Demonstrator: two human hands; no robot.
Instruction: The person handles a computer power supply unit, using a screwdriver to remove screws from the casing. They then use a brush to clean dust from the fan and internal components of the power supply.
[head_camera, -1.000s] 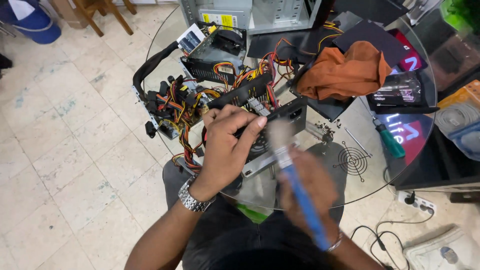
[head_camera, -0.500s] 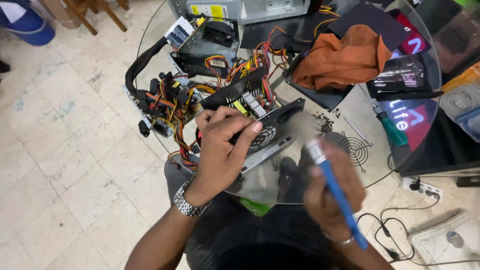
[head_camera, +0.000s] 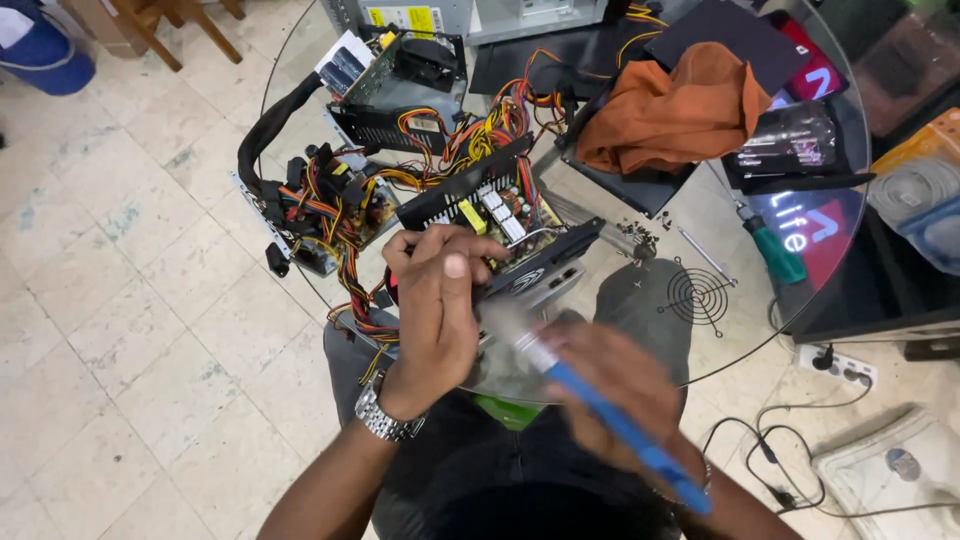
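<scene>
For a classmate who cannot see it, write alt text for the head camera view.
Seen from above, the left hand grips an opened power supply unit on a round glass table, while the right hand holds a blue-handled brush beside it. Tangled coloured cables, an orange cloth and a green-handled screwdriver lie around.

The left hand (head_camera: 435, 310) is stretched forward from the near left, wrist bent, back of the hand up, fingers curled down and closed in a grip, thumb lying along the top. The left forearm runs back to the near edge. The right hand (head_camera: 610, 390) sits nearer and to the right, blurred, fingers wrapped shut in a fist-like grip, forearm angling off near right.
</scene>
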